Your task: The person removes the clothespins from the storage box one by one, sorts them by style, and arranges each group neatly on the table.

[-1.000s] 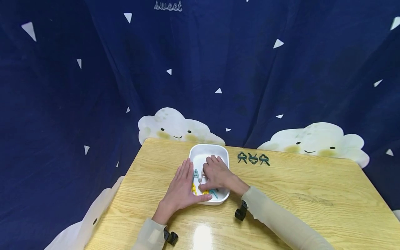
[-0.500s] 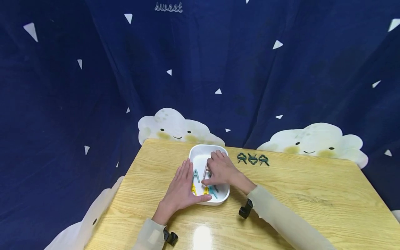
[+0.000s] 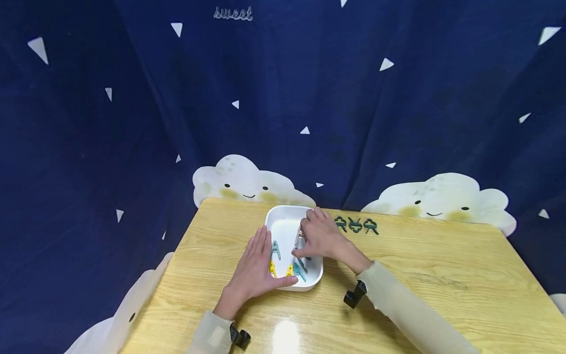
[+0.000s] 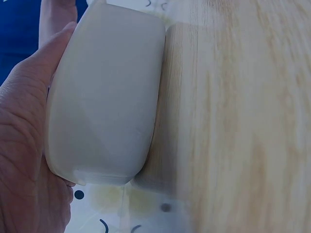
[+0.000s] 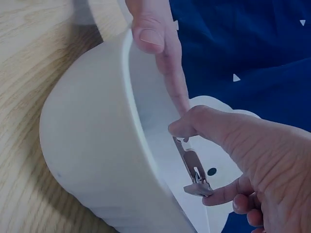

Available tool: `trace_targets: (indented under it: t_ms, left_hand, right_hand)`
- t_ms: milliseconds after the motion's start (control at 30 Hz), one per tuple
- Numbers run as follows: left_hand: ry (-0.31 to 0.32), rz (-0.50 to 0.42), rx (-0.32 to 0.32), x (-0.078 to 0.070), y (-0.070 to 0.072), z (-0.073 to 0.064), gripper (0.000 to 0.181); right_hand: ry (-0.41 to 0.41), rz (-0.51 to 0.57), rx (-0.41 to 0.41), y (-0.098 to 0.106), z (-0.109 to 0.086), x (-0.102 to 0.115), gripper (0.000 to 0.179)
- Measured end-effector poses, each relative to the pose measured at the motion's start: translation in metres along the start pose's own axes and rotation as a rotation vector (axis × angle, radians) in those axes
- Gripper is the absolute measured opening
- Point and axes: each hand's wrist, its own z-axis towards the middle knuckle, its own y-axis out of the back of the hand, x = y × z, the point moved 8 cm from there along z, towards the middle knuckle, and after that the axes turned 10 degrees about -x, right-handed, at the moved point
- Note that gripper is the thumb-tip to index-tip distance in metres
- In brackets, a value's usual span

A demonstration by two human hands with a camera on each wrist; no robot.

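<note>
A white plastic box (image 3: 284,227) sits on the table. My left hand (image 3: 252,273) rests along its left side with straight fingers, the thumb over the near rim; in the left wrist view it lies against the box wall (image 4: 107,97). Inside the box, my right hand (image 3: 325,237) pinches a pinkish-brown clothespin (image 5: 193,167) between thumb and finger, its metal spring showing in the right wrist view. Below it on the box floor lie a pale teal clothespin (image 3: 275,250), two yellow clothespins (image 3: 290,270) and a turquoise one (image 3: 300,271). The right hand partly covers further clips.
Three dark green clips (image 3: 355,225) lie in a row on the wooden table (image 3: 433,275), right of the box near the back edge. A dark blue curtain (image 3: 274,123) with white clouds hangs behind the table.
My right hand has moved right and slightly back inside the box with the pinkish-brown clothespin, uncovering more of the yellow and turquoise ones. My left hand has stayed in place.
</note>
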Motion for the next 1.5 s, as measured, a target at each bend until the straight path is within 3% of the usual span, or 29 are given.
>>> trace_targets:
  t_ms: [567,800,1267,1500]
  left_hand:
    - [0.01,-0.018,-0.022,0.002,0.002,-0.002,0.145]
    - [0.012,-0.017,-0.016,0.002,0.001,-0.002,0.146]
    - [0.005,-0.019,-0.02,0.0,0.001,0.0,0.145]
    - [0.005,-0.022,-0.023,-0.001,0.001,0.0,0.146]
  right_hand:
    - [-0.101,0.002,-0.054,0.025,-0.009,-0.035,0.065]
    - [-0.135,0.014,-0.07,0.031,-0.016,-0.052,0.08]
    - [-0.169,0.034,-0.064,0.032,-0.032,-0.075,0.064]
    - [-0.176,0.012,-0.062,0.021,-0.04,-0.089,0.061]
